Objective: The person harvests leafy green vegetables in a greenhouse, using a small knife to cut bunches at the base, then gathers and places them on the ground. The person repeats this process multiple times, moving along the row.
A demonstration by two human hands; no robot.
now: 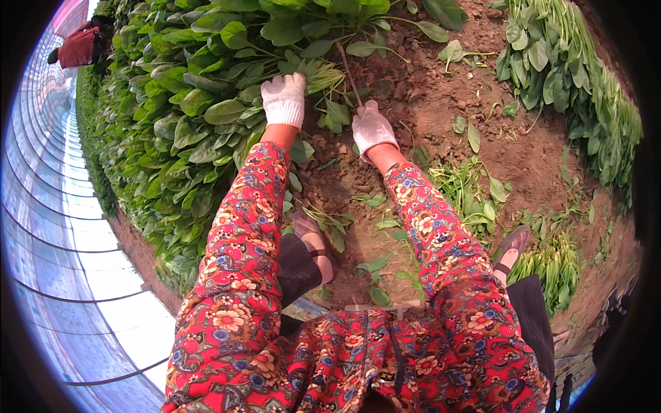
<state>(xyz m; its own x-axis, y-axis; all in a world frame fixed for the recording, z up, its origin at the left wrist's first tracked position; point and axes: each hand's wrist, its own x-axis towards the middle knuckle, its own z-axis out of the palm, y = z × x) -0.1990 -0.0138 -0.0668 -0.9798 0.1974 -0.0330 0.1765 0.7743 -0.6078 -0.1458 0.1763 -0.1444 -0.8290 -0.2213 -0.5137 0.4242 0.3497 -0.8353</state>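
Note:
My left hand (283, 96), in a white knit glove, is closed around a bunch of spinach (323, 77) at the edge of the dense green bed. The pale stems stick out to the right of its fingers. In my right hand (374, 129), gloved the same way, is a thin-shafted tool (349, 74) that slants up and left toward the plants. Its far end goes out of sight among the leaves, so the kind of tip cannot be made out. The two hands are a short way apart, above bare brown soil.
Standing spinach (186, 117) fills the left side. Cut spinach lies in a long row (585, 89) at right, with a loose pile (471, 193) and another bunch (554, 268) near my right shoe (513, 244). Another person (77, 47) is far left, beside the plastic greenhouse wall (62, 227).

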